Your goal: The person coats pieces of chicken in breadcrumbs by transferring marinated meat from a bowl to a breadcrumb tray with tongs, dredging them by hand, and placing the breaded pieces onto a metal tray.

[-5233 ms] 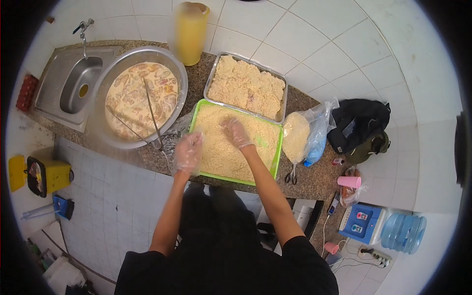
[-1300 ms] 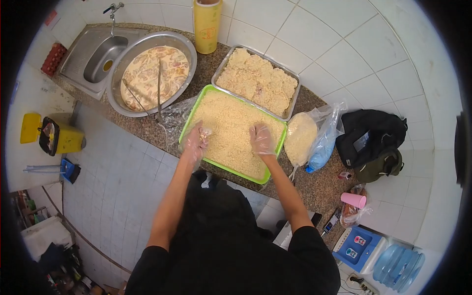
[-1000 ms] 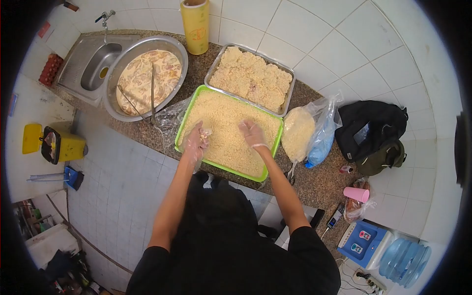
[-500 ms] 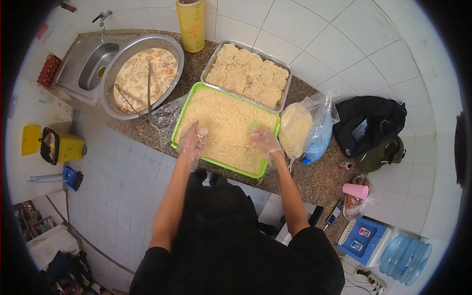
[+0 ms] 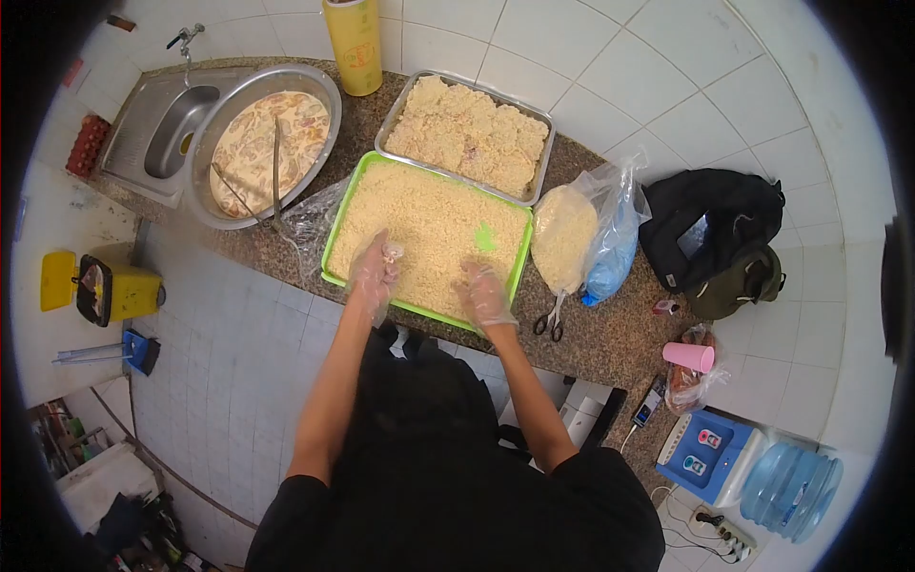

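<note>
Both hands wear clear plastic gloves over a green tray (image 5: 525,250) filled with pale crumbs (image 5: 419,229). My left hand (image 5: 375,272) is at the tray's left side, fingers curled, with crumbs stuck to the fingertips; what it holds, if anything, is too small to name. My right hand (image 5: 484,294) rests in the crumbs near the front right, its fingertips partly buried. A bare green patch (image 5: 486,237) of tray bottom shows behind it. Touching the tray's back edge is a metal tray (image 5: 545,172) of crumb-coated pieces (image 5: 467,133).
Left: a large metal bowl (image 5: 329,100) of pieces in creamy liquid with tongs (image 5: 276,172), plus a sink (image 5: 176,129). Behind stands a yellow roll (image 5: 355,48). Right: a bag of crumbs (image 5: 564,238), scissors (image 5: 549,326), a blue bag (image 5: 610,267), a black bag (image 5: 705,224) and pink cup (image 5: 688,357).
My right hand has moved from the tray's right side toward the front and left, uncovering the green patch. My left hand stays curled at the left side. The scissors show again as the view shifts.
</note>
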### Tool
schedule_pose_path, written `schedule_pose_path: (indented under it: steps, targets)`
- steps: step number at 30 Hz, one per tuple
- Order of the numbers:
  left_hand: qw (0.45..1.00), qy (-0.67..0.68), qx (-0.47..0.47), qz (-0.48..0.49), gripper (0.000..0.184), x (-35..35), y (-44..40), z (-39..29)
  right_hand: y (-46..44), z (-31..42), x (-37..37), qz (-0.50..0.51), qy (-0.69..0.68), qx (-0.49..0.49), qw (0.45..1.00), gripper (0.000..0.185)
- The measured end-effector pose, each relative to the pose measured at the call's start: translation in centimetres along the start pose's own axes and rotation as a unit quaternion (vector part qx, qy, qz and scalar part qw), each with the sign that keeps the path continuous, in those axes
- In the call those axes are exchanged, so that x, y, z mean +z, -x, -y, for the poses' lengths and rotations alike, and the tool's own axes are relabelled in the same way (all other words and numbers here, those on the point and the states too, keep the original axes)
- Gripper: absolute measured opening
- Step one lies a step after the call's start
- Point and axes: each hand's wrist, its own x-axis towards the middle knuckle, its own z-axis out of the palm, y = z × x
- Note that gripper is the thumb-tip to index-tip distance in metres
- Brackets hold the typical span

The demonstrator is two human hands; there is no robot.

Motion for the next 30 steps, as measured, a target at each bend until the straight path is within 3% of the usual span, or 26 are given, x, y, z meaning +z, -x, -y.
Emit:
schedule_pose_path:
  steps: [3,4,6,9,12,15,18,21,24,30]
  targets:
    - [1.000,-0.008,0.004,0.007,0.033,-0.6,-0.3,0.6,-1.5,-1.4,-1.5,0.153,0.035,0.155,0.975,0.046]
    - [1.000,-0.007,0.007,0.013,0.033,-1.1,-0.8,0.8,-1.8,-1.9,-2.1,0.154,-0.113,0.229,0.955,0.046]
    - [1.000,0.001,0.012,0.013,0.033,-1.4,-0.3,0.6,-2.2,-2.6,-3.0,0.150,-0.394,0.354,0.835,0.045]
    - [1.000,0.012,0.011,0.002,0.029,-1.4,0.6,0.3,-2.3,-0.7,-3.3,0.147,-0.424,0.347,0.824,0.042]
    - [0.999,0.028,0.016,-0.008,0.027,-2.4,0.6,0.4,-1.9,3.8,-4.7,0.170,-0.077,0.228,0.956,0.041]
    - [0.999,0.040,0.018,-0.019,0.026,-3.4,0.7,0.0,0.4,3.3,-1.3,0.054,-0.081,0.162,0.982,0.042]
    - [0.998,0.049,0.031,-0.009,0.025,-4.2,1.3,-1.1,-0.1,3.7,0.4,0.009,-0.094,0.185,0.978,0.041]
    - [0.998,0.037,0.051,0.013,0.025,-5.3,2.2,-2.7,-1.0,4.5,2.1,-0.015,-0.088,0.113,0.990,0.041]
    - [0.997,0.022,0.067,0.035,0.025,-6.8,2.7,-4.9,-1.9,5.7,3.4,-0.021,-0.084,0.065,0.994,0.041]
    - [0.996,0.017,0.067,0.063,0.024,-13.2,4.6,-9.2,-4.3,12.1,4.3,0.057,-0.020,0.136,0.989,0.044]
